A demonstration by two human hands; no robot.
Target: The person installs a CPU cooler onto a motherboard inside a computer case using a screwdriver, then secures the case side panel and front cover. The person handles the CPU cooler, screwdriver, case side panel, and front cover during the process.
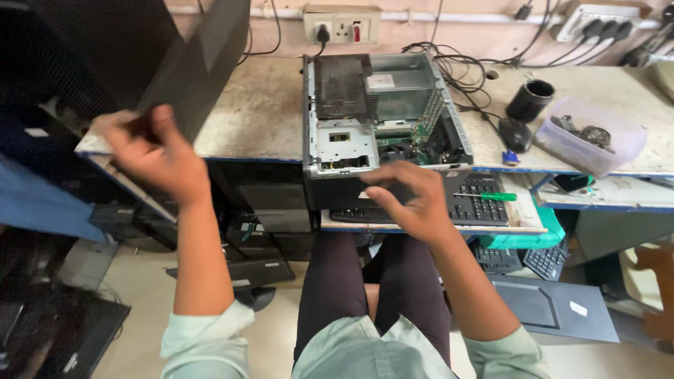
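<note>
Your left hand (151,151) is motion-blurred, so you cannot tell how its fingers grip the dark panel (200,52), whose top runs off the upper edge. Your right hand (411,196) covers the front lip of the open case (379,116) and part of the keyboard (484,203); what its fingertips touch is hidden. The tub (590,137) holds metal bits too small to tell. The power strip (604,24) is cut off at the top right.
</note>
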